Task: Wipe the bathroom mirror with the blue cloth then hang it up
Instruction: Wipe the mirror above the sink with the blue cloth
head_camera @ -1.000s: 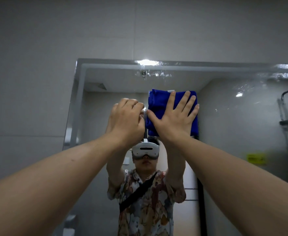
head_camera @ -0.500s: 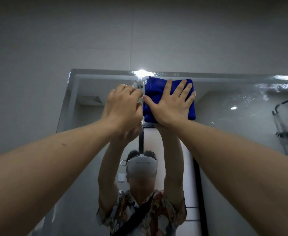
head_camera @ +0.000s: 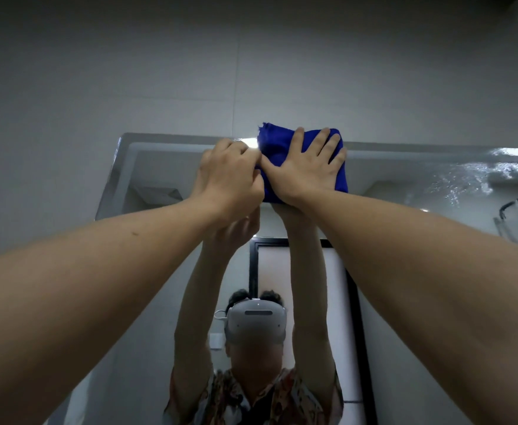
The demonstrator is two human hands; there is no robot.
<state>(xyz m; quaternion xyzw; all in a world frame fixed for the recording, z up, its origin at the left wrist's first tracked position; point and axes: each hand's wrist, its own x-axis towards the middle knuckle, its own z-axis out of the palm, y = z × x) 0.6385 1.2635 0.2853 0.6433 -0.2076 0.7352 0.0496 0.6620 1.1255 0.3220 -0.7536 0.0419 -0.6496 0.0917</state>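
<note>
Right hand (head_camera: pixel 305 170) presses blue cloth (head_camera: pixel 277 144) flat-fingered on mirror (head_camera: pixel 159 167) top; left hand (head_camera: pixel 230 176) pinches its edge

Right hand (head_camera: pixel 305 171) presses blue cloth (head_camera: pixel 277 142) flat against mirror's (head_camera: pixel 405 179) top edge.

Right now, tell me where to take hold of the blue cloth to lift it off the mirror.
Pinch the blue cloth at its frayed upper-left corner, coming from above left. That corner sticks up past the mirror top edge, uncovered, while the right hand lies flat over the rest.
</note>
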